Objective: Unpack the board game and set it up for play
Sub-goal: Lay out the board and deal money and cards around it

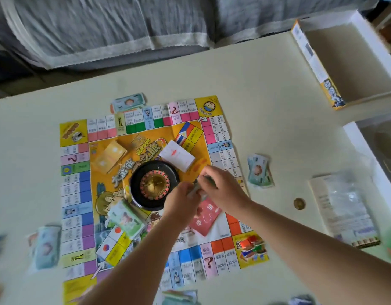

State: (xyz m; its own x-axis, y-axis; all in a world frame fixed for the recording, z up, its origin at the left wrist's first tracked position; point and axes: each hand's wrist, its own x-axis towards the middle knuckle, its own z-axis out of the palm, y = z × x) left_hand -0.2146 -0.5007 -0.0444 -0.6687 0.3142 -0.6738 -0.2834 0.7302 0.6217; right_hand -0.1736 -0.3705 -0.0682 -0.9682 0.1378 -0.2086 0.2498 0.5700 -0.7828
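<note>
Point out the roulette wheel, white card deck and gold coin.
roulette wheel point(154, 183), head view, gold centre hub.
white card deck point(178, 157), head view, top card face.
gold coin point(299, 203), head view, middle of its face.

Position: worn on the person's head, above the table point(267, 84)
Facing: forward and steeply down onto the game board point(97, 188)
Nearness: close, wide-angle — board fills the middle

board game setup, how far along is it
Done: the board lies unfolded on the table, with the roulette wheel at its centre, card decks on it and money stacks around it; the box looks emptied. In hand: the left hand and right hand together pinch a small item, too blurred to name. Left, probably: placing that item, plus the coin and bagged booklet beside the board.
</note>
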